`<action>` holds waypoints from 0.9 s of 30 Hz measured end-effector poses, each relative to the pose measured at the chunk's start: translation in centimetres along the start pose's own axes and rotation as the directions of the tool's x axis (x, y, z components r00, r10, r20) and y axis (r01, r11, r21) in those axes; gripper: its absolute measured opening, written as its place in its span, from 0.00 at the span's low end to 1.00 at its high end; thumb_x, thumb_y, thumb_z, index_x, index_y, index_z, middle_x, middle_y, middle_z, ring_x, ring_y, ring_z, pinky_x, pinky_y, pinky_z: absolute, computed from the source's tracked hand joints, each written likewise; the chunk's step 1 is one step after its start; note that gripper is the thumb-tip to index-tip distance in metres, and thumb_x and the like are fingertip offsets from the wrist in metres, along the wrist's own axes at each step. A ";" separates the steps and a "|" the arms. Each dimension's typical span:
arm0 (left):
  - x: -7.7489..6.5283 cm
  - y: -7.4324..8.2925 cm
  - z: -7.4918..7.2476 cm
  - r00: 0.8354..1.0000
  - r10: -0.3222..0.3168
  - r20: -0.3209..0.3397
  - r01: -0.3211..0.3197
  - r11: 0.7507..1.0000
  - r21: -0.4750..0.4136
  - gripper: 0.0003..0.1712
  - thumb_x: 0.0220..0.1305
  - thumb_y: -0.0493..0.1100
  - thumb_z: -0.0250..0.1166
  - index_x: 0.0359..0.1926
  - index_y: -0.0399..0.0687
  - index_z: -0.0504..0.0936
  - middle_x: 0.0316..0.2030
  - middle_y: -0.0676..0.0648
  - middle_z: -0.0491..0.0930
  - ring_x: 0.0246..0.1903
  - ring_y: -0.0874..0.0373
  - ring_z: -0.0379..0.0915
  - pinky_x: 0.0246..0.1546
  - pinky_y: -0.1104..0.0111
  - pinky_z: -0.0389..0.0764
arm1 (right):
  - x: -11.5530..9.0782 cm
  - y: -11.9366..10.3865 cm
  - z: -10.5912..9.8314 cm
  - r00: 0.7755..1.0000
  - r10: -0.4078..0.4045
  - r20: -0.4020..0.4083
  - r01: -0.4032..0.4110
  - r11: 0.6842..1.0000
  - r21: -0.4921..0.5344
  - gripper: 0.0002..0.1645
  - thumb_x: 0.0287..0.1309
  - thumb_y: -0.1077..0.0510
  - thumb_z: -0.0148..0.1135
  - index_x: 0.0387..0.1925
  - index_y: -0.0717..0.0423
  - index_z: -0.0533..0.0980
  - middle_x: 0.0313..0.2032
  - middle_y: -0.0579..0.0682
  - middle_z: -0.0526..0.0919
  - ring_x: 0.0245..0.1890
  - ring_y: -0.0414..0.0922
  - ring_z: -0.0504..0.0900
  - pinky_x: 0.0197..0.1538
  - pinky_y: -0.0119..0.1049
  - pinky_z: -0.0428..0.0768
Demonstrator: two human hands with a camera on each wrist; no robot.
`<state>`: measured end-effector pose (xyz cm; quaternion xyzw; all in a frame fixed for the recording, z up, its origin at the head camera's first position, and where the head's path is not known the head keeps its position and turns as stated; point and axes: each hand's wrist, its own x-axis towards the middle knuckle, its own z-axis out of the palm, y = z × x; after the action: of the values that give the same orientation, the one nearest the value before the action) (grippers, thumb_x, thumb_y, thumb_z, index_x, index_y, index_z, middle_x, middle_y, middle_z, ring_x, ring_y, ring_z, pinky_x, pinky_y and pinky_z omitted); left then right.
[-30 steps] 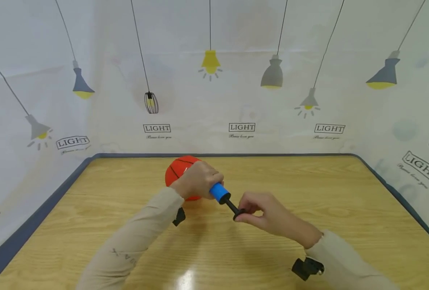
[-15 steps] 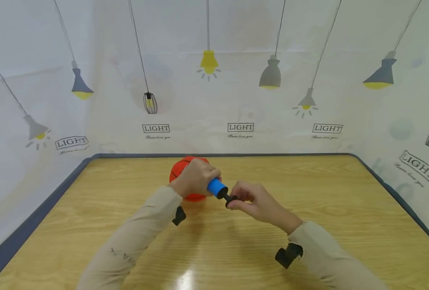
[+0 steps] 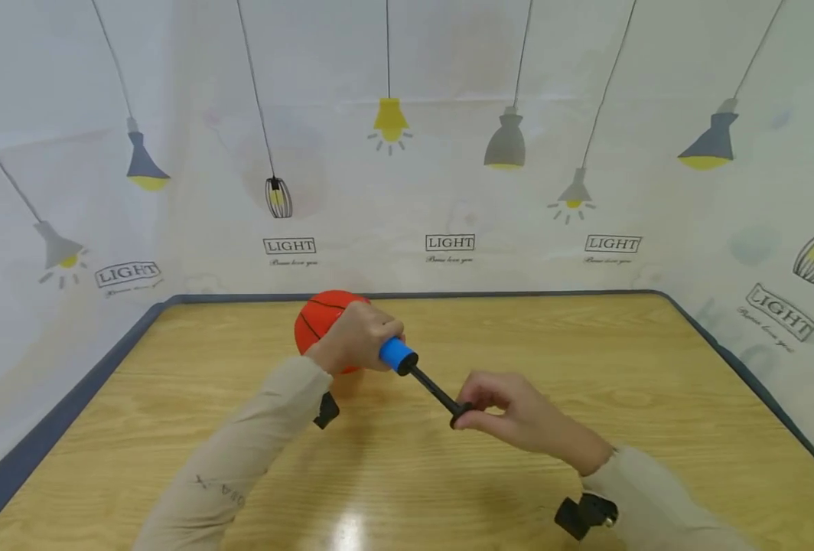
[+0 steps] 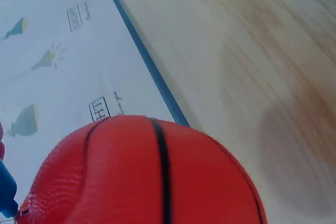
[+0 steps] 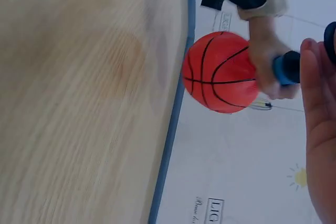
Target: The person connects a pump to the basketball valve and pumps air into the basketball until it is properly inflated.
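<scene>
A blue hand pump [image 3: 397, 355] slants down to the right in the head view, its black rod drawn well out of the barrel. My left hand [image 3: 355, 337] grips the barrel. The thumb and fingers of my right hand [image 3: 510, 409] pinch the black handle at the rod's end. Behind the left hand sits a red ball with black lines [image 3: 314, 317], partly hidden by that hand. In the left wrist view the ball [image 4: 136, 171] fills the bottom, with the blue tip of the pump [image 4: 6, 190] right at its surface.
The wooden table [image 3: 551, 337] has a dark blue edge [image 3: 517, 293] along its back and sides. Pale curtains [image 3: 352, 168] printed with lamps enclose it. A black wrist camera [image 3: 586, 514] hangs below the right sleeve, another [image 3: 327, 411] below the left.
Half a second ago my right hand had pushed the rod mostly into the barrel; now it has pulled the handle back out, down and to the right. Ball and left hand have shifted slightly left.
</scene>
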<state>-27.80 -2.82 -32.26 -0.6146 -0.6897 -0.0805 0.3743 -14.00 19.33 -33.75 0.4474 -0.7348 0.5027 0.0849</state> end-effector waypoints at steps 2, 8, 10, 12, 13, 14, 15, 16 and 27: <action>0.2 0.2 0.2 1.000 0.015 0.008 -0.015 1.000 0.010 0.11 0.33 0.44 0.67 0.19 0.47 0.74 0.13 0.54 0.73 0.12 0.64 0.68 0.15 0.74 0.71 | 1.0 1.3 0.3 1.000 -0.031 -0.001 0.031 0.996 -0.081 0.08 0.48 0.68 0.59 0.32 0.58 0.72 0.27 0.52 0.78 0.25 0.41 0.79 0.26 0.31 0.77; 0.1 0.4 0.7 0.999 0.022 0.045 -0.022 1.000 0.000 0.12 0.34 0.45 0.68 0.19 0.47 0.74 0.12 0.54 0.72 0.11 0.65 0.67 0.15 0.75 0.70 | 2.5 2.9 1.1 0.999 -0.011 -0.049 0.001 0.980 -0.201 0.08 0.46 0.67 0.61 0.30 0.58 0.71 0.26 0.50 0.79 0.24 0.39 0.79 0.28 0.29 0.77; -0.1 0.2 0.6 0.998 0.027 0.062 -0.027 1.000 -0.009 0.12 0.35 0.45 0.68 0.19 0.47 0.74 0.13 0.55 0.73 0.11 0.65 0.68 0.16 0.75 0.71 | 2.2 2.1 1.2 0.998 0.036 -0.060 -0.046 0.982 -0.181 0.08 0.46 0.67 0.61 0.30 0.58 0.72 0.25 0.50 0.79 0.24 0.39 0.79 0.28 0.30 0.77; -0.2 -0.1 0.2 0.998 0.023 0.056 -0.023 1.000 -0.004 0.11 0.34 0.44 0.68 0.19 0.47 0.74 0.13 0.55 0.74 0.12 0.65 0.69 0.16 0.75 0.71 | 1.6 1.0 1.1 0.996 0.066 -0.064 -0.074 0.989 -0.127 0.07 0.47 0.67 0.61 0.30 0.59 0.72 0.25 0.51 0.79 0.24 0.41 0.80 0.27 0.31 0.78; -0.3 -0.3 0.1 0.999 0.015 0.047 -0.015 1.000 0.005 0.11 0.33 0.44 0.68 0.19 0.47 0.73 0.13 0.54 0.73 0.12 0.65 0.69 0.15 0.74 0.71 | 1.1 0.5 0.9 0.995 0.073 -0.063 -0.079 0.993 -0.090 0.07 0.47 0.68 0.60 0.30 0.59 0.72 0.25 0.52 0.79 0.24 0.41 0.80 0.26 0.32 0.78; -0.4 -0.5 -0.2 0.999 0.004 0.037 -0.005 1.000 0.016 0.12 0.32 0.43 0.68 0.19 0.47 0.73 0.13 0.54 0.73 0.12 0.64 0.69 0.15 0.73 0.71 | 0.5 0.0 0.7 0.996 0.069 -0.057 -0.072 0.996 -0.047 0.07 0.48 0.69 0.60 0.31 0.60 0.71 0.26 0.53 0.79 0.24 0.42 0.80 0.26 0.33 0.78; -0.6 -0.7 -0.4 1.000 -0.009 0.025 0.008 1.000 0.023 0.13 0.30 0.43 0.68 0.19 0.47 0.72 0.13 0.54 0.73 0.12 0.64 0.69 0.15 0.73 0.71 | 0.0 -0.5 0.5 0.997 0.055 -0.050 -0.056 0.998 -0.013 0.07 0.48 0.69 0.59 0.31 0.61 0.71 0.26 0.53 0.79 0.24 0.42 0.80 0.25 0.33 0.78; -0.7 -0.8 -0.6 1.000 -0.022 0.014 0.021 0.999 0.026 0.13 0.29 0.42 0.69 0.18 0.47 0.72 0.13 0.53 0.73 0.12 0.63 0.69 0.14 0.72 0.71 | -0.4 -0.8 0.3 0.998 0.044 -0.042 -0.043 0.999 0.023 0.07 0.48 0.70 0.58 0.31 0.62 0.71 0.26 0.54 0.78 0.25 0.43 0.80 0.25 0.34 0.78; -0.3 0.2 0.1 1.000 -0.013 0.004 0.013 1.000 -0.007 0.14 0.29 0.44 0.70 0.18 0.46 0.74 0.12 0.54 0.73 0.11 0.65 0.68 0.15 0.74 0.70 | 2.7 3.0 1.2 0.999 0.036 -0.040 -0.037 0.999 -0.014 0.07 0.47 0.72 0.58 0.30 0.63 0.70 0.25 0.56 0.78 0.25 0.41 0.79 0.28 0.34 0.78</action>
<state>-27.65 -2.93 -32.57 -0.6116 -0.6942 -0.0843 0.3701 -17.43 17.11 -34.72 0.4231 -0.7446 0.5078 0.0937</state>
